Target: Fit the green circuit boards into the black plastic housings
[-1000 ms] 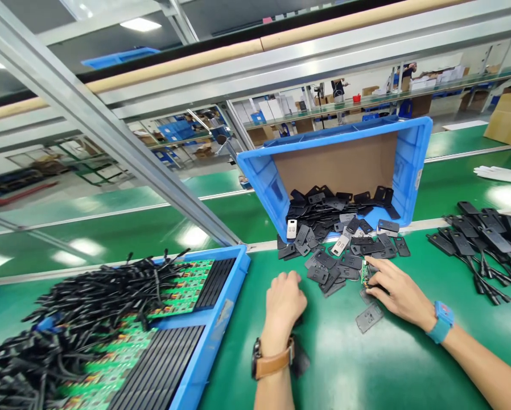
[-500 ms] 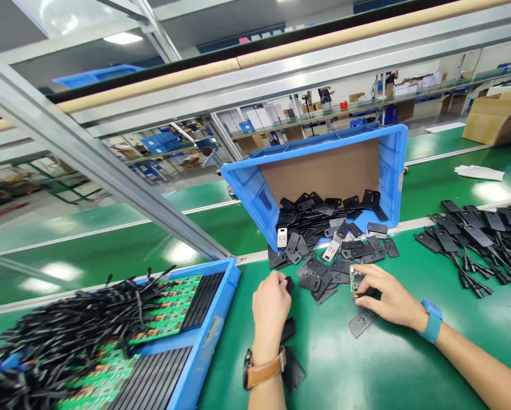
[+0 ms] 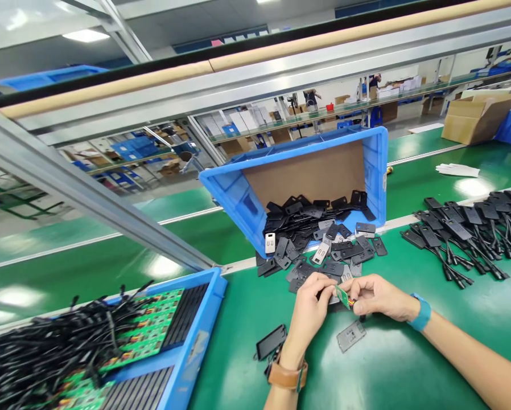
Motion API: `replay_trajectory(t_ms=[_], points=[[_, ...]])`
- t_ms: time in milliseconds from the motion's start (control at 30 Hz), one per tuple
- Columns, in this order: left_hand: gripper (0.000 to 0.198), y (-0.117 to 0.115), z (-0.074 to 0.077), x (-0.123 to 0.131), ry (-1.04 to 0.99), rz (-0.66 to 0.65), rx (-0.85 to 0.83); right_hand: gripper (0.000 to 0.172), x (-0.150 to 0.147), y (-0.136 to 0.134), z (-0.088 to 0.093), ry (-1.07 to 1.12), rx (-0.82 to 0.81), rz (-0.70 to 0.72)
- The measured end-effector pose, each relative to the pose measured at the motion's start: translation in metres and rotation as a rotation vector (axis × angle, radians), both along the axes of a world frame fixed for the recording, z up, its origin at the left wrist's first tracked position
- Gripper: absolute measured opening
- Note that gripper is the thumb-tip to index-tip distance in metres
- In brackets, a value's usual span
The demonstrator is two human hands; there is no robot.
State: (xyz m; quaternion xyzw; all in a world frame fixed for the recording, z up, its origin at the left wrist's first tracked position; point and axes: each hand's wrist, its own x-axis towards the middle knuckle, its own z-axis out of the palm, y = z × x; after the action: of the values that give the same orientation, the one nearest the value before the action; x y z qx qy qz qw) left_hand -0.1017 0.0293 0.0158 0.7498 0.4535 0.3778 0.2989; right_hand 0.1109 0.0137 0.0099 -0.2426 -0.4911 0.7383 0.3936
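Left hand: the left hand [image 3: 307, 312] is reaching in over the bench [image 3: 366, 378], its grip closing with the fingertips on the left end of a small green circuit board [image 3: 341, 295].
Right hand: the right hand [image 3: 380, 297] is meeting it from the right, its grip pinching the board's other end, where coloured wires [image 3: 351, 303] are showing.
Circuit board: it is staying off the bench, slanting between the two hands, just near of the spilled covers.
Wrists: a brown watch strap [image 3: 283, 376] is circling the left one, a blue band [image 3: 421, 313] the right.
Near bench: a flat grey cover [image 3: 351, 336] is lying below the right hand; an open black shell [image 3: 271, 341] is resting beside the left wrist.
Far bin: a blue bin [image 3: 296, 155] is facing near with its open side, dark covers [image 3: 310, 213] heaping inside and spilling out.
Left tray: a blue tray [image 3: 201, 341] is holding green panels [image 3: 155, 324] and tangled black cables [image 3: 50, 324].
Right side: black cabled units [image 3: 458, 229] are lying in a spread; farther off, a white glove [image 3: 457, 169] is lying near a cardboard box [image 3: 471, 121].
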Motion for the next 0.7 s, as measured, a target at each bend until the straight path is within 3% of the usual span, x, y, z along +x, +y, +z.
replay_trajectory(t_ms=[100, 367, 467, 700], points=[[0.019, 0.001, -0.001, -0.001, -0.080, 0.045, -0.058, 0.031, 0.000, 0.000, 0.000, 0.001, -0.024, -0.022], [0.039, -0.002, 0.008, -0.005, -0.465, 0.170, -0.427, 0.028, -0.001, 0.003, -0.005, 0.123, -0.089, -0.086], [0.041, -0.002, 0.008, 0.000, -0.489, 0.162, -0.504, 0.025, -0.003, 0.003, -0.006, 0.131, -0.096, -0.095], [0.043, -0.005, 0.000, 0.013, -0.487, 0.144, -0.506, 0.027, -0.003, 0.003, -0.008, 0.152, -0.099, -0.027]])
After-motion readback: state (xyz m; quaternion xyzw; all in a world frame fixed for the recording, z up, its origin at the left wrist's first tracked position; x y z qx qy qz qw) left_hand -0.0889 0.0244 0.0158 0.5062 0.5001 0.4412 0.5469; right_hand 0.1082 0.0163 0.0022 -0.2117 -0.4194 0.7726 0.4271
